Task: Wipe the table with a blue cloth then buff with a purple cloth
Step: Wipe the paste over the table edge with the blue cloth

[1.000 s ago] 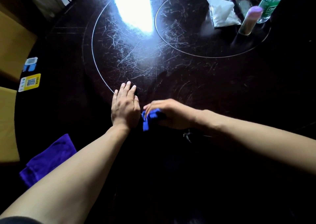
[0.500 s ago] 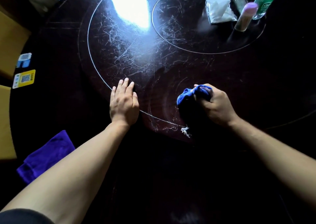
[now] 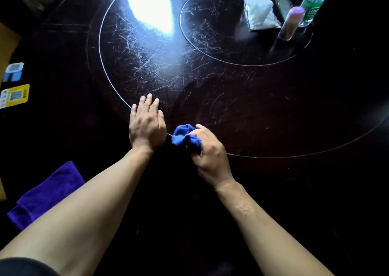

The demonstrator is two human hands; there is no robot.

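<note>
right grip point(image 3: 210, 155) clenches the bunched blue cloth point(image 3: 185, 137) on the dark counter point(image 3: 273, 117), just beside the left grip point(image 3: 147, 128), which lies flat, fingers straight. purple cloth point(image 3: 48, 193) lies near the counter's left edge.

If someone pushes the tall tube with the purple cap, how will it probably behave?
The tube stands upright, tall and narrow, so it would likely tip rather than slide. Its round body would probably roll afterwards. It might knock the bottle close behind it.
</note>
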